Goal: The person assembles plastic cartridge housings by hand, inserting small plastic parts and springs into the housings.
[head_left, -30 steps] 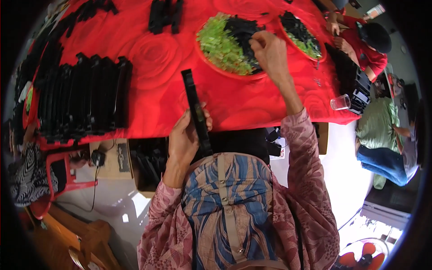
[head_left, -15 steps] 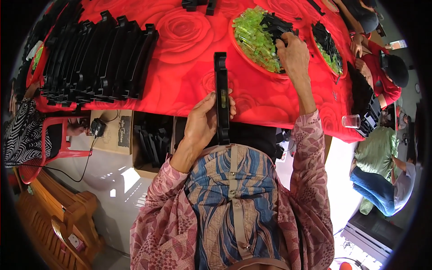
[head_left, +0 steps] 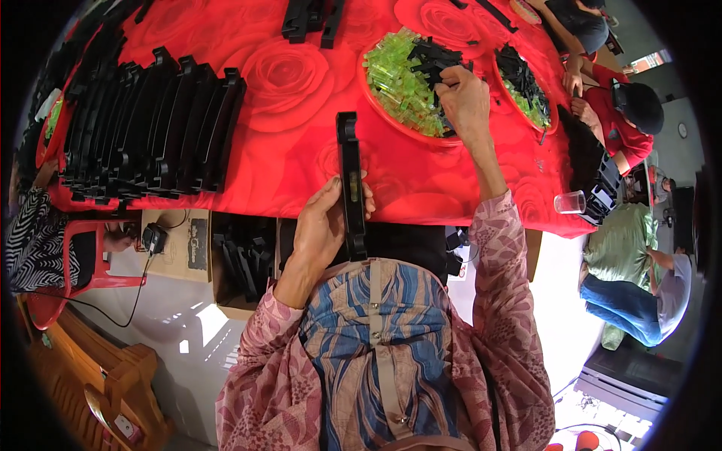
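Left hand (head_left: 322,233) clenched around a long black plastic bar (head_left: 350,184), grip at the bar's lower half, bar held nearly upright over the near edge of the red rose-patterned tabletop (head_left: 301,143). A small green piece visible in the bar's middle. Compared with half a second ago, same hold, bar in much the same place against the tabletop edge, tilt barely altered.

Right hand (head_left: 464,101) reaching into the red round tray (head_left: 376,101) heaped with translucent green pieces (head_left: 395,83) and black parts (head_left: 432,56). Fingers curled down among the black parts; whether pinching one cannot be told. Earlier, same reach into the same tray, hand now slightly more over the dark pile.

Left of the bar, a row of finished black bars (head_left: 150,124) stacked on edge, well apart from the left hand. Second tray (head_left: 526,83) with green and black pieces further right. Clear plastic cup (head_left: 570,201) at the tabletop's right corner. Other people seated along the right side. Cardboard box of black parts (head_left: 244,259) below the tabletop.
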The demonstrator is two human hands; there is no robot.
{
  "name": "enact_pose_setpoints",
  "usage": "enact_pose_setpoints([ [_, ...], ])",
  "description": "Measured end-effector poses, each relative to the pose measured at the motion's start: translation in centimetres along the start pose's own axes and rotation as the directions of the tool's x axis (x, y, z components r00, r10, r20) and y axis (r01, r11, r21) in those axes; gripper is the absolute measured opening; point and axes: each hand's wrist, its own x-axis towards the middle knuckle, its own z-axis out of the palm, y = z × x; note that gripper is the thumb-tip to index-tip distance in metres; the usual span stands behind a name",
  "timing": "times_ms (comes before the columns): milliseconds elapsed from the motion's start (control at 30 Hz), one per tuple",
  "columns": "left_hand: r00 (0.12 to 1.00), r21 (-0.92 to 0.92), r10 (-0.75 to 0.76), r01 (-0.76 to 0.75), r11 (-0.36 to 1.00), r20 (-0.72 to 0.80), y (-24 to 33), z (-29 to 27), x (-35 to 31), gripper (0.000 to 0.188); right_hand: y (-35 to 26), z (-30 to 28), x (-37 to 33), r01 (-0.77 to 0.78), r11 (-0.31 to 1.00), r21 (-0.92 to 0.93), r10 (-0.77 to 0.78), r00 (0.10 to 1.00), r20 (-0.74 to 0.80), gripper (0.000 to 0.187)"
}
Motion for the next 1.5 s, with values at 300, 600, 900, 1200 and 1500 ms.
enact_pose_setpoints([
  [300, 1.000, -0.005, 0.013, -0.013, 1.000, 0.009, -0.1, 0.1, 0.2, 0.044, -0.1, -0.2, -0.4, -0.007, 0.996, 0.088, 0.012, 0.999, -0.049, 0.024],
  [600, 0.999, 0.002, -0.029, 0.029, 1.000, 0.030, 0.2, 0.1, -0.2, 0.047, 0.1, -1.9, -1.7, 0.040, 0.992, 0.122, -0.026, 0.993, -0.113, 0.022],
  [900, 0.996, 0.211, 0.054, -0.038, 0.977, -0.073, 0.2, 1.9, 0.1, 0.043, -3.2, -6.5, -7.2, -0.499, 0.396, 0.770, 0.123, 0.860, 0.494, 0.014],
  [1200, 0.958, 0.498, 0.250, -0.149, 0.854, -0.141, -0.8, 3.1, -0.1, 0.042, -5.8, -5.2, -12.5, -0.577, 0.376, 0.725, 0.044, 0.793, 0.608, 0.013],
  [1500, 0.925, 0.610, 0.331, -0.156, 0.777, -0.185, -1.3, 3.4, -0.5, 0.036, -6.2, -4.3, -14.4, -0.539, 0.521, 0.662, 0.139, 0.818, 0.558, 0.008],
])
